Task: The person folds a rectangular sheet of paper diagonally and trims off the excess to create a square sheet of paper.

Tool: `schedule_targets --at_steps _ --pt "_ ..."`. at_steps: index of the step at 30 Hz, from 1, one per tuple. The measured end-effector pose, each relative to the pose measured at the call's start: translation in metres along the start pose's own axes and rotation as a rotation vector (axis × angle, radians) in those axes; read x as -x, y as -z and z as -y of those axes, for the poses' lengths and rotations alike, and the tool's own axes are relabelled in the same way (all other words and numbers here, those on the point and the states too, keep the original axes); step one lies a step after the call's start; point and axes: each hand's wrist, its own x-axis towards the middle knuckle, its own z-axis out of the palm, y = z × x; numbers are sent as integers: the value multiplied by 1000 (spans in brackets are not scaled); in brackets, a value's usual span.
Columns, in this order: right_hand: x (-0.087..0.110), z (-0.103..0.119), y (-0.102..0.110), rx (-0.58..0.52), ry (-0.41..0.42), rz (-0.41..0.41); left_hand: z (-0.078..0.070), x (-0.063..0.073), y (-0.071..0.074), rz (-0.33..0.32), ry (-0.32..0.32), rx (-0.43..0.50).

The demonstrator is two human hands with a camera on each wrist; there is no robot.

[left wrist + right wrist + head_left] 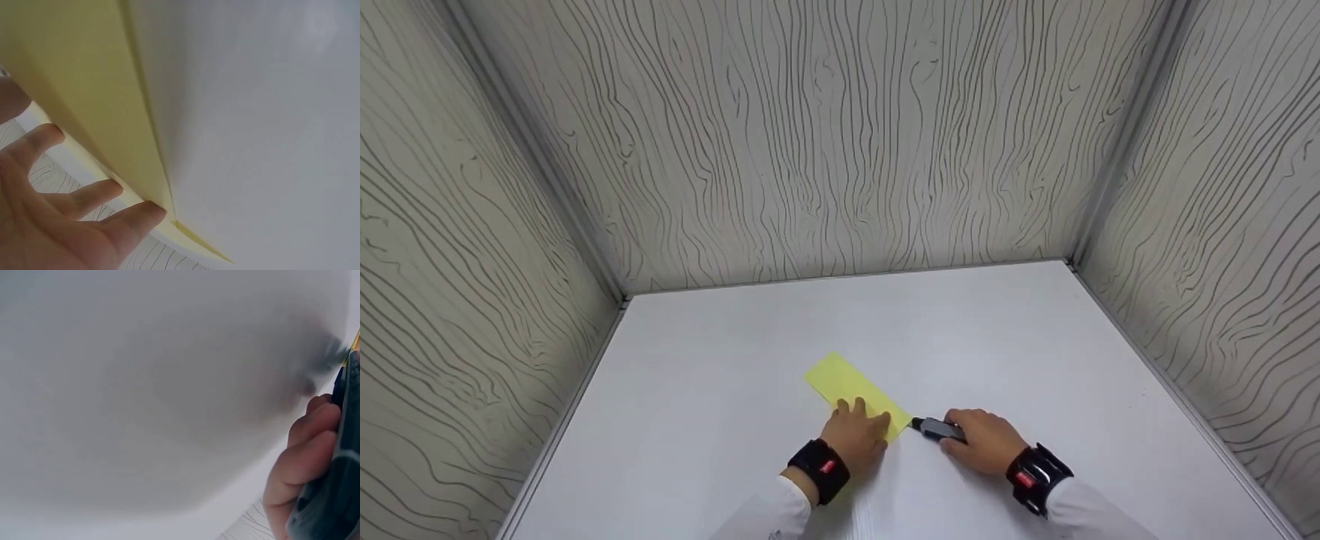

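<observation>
A strip of yellow paper (855, 382) lies slanting on the white tabletop, and layered edges show in the left wrist view, as if folded. My left hand (856, 439) rests on its near end with spread fingers. In the left wrist view, the fingertips (149, 211) press along the paper (101, 84). My right hand (982, 441) grips a grey and black utility knife (939, 430), its black front right at the paper's near right corner. Curled fingers wrap the knife's dark body (337, 489) in the right wrist view; the palm side is hidden.
The white table (720, 360) meets wood-grain patterned panels (840, 150) at the back and both sides. Grey metal strips (1099, 187) run up the corners. A black band (820, 471) circles the left wrist and another band (1035, 480) the right.
</observation>
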Motion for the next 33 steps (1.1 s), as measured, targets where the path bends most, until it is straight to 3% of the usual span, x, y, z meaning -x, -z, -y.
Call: schedule_targets --at_steps 10,18,33 --pt "2 -2 5 -7 2 -7 2 -1 -7 -3 -21 13" --pt "0 -4 4 10 9 -25 0 4 2 -1 -19 2" --pt "-2 -8 5 22 30 -31 4 2 3 11 -44 3"
